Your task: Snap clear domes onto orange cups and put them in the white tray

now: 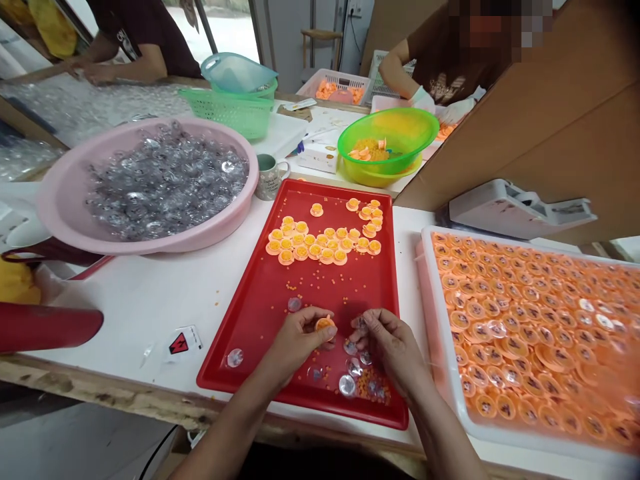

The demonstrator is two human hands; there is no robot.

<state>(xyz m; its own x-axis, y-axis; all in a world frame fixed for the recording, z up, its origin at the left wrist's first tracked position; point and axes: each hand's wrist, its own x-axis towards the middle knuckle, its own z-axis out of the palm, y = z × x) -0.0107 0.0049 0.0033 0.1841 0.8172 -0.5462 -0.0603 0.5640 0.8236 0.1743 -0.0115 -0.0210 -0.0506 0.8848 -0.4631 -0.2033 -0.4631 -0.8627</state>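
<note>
Nearest to my camera, two bare forearms [445, 427] enter from the lower edge and reach over a red tray [245, 327]. The orange piece [325, 323] in hand is above the tray's near half, in the left hand [303, 333]; I find thumb and fingers closed on it. Just beside it is the right hand [393, 337], its fingertips brought together on a small clear piece [359, 324] whose exact form I cannot make out.

Below the right hand I record several clear discs [347, 385] and loose orange beads [379, 393] on the tray. Farther up lies a cluster of orange cup-shaped pieces [327, 255], many touching, with more beads scattered between it and the hands.

On the white surface [150, 287], left of the tray, I note a small packet [179, 343] with a red mark, a pink basin [57, 200] heaped with clear plastic pieces, and a mug [269, 180] between basin and tray. To the right stands a white-rimmed bin [427, 257] full of round orange pieces, a tape dispenser [480, 213] behind it. Beyond the tray I record a green bowl [380, 167] and a green basket [230, 117]. Two other people [145, 40] work on the far side.
</note>
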